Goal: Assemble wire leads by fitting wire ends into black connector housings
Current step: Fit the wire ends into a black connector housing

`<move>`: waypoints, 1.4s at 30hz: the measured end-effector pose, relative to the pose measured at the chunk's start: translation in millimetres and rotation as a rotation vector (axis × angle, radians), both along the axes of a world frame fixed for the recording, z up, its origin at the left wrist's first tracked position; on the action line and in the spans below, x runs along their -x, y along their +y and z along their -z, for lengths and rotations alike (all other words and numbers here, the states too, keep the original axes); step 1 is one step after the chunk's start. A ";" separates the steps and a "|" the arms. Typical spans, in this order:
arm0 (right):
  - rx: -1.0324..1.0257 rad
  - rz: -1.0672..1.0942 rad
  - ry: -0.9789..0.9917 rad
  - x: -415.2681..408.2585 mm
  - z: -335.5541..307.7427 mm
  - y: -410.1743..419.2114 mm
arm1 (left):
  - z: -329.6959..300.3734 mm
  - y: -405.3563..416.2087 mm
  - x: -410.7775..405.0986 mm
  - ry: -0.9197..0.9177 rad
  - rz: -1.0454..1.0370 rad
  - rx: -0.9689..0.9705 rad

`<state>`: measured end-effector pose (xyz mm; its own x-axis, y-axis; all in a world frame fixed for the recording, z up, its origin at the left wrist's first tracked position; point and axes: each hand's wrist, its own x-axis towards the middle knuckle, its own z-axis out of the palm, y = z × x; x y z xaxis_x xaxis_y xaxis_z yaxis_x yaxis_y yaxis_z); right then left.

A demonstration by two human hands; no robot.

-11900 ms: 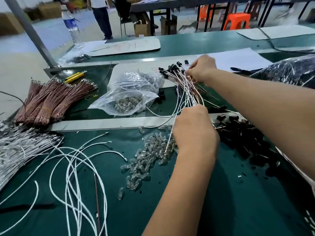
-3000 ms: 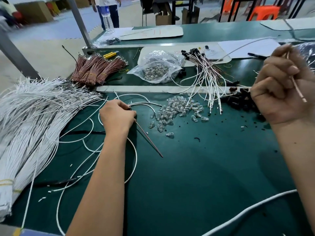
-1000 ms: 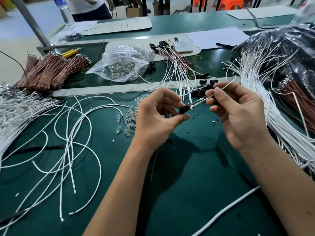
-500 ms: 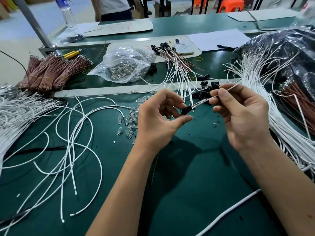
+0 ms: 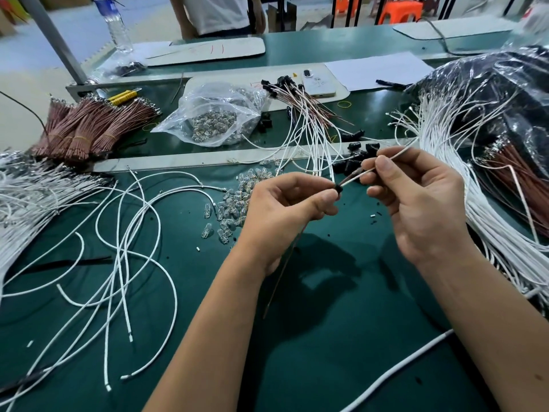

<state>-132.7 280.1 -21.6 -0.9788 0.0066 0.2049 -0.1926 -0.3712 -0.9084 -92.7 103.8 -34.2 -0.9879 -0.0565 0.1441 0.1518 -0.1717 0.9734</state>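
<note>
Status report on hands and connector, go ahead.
Left hand pinches small black connector housing. Right hand feeds thin white wire in. Nothing blocking.

A single head-worn camera looks forward and down from just above and behind the left hand (image 5: 285, 209) and right hand (image 5: 416, 203), close enough that both forearms fill the lower frame. It faces across the green counter (image 5: 341, 337). The wide lens bends the counter's far edges. Beyond the hands, the view reaches a second counter and the floor behind it.
</note>
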 end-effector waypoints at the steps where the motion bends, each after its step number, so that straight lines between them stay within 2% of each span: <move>1: -0.013 -0.001 0.007 -0.2 0.1 -0.1 | -1.3 0.5 -0.7 -0.030 0.023 -0.072; 5: -0.048 -0.004 0.036 -0.6 0.7 -0.4 | -5.3 -0.5 -1.0 -0.115 0.101 -0.313; 13: -0.054 -0.005 0.052 0.3 1.3 1.9 | -10.5 -3.2 -0.6 -0.205 0.139 -0.412; 21: -0.052 -0.002 0.046 0.9 0.2 3.3 | -11.1 -6.2 -1.4 -0.205 0.117 -0.363; 28: -0.069 -0.009 0.042 0.8 0.6 2.5 | -5.7 -1.6 -2.3 -0.157 0.067 -0.217; 42: -0.094 -0.055 -0.076 -0.4 1.7 0.6 | -1.4 -2.6 0.0 -0.110 -0.021 -0.168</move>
